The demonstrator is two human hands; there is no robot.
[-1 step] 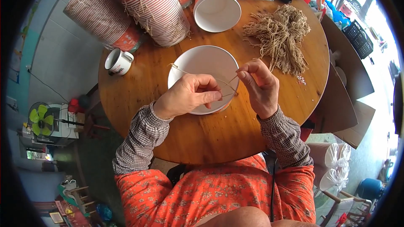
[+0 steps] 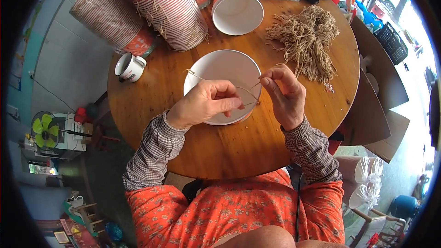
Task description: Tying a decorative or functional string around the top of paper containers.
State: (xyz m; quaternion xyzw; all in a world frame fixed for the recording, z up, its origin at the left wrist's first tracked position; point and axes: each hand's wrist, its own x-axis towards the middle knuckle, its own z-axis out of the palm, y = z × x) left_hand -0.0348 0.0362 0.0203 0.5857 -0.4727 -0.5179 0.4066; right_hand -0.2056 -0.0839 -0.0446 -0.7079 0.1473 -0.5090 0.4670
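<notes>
A wooden table (image 2: 220, 151) bears a white-lined tub (image 2: 213, 64), upright near its middle, with both forearms angled inward to it. The left hand (image 2: 204, 103), back upward over the near rim, has its thumb pressed to curled fingers; the right hand (image 2: 287, 94), raised beside the right rim, pinches thumb to forefinger. Each grips the thin cord (image 2: 196, 76), which runs from the tub's left rim.

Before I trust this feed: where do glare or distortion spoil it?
Head view: daylight washes out the right side, beyond the black crate; head view: fisheye tips the fan sideways near the left rim; head view: the left hand and right hand look fairly sharp.
</notes>
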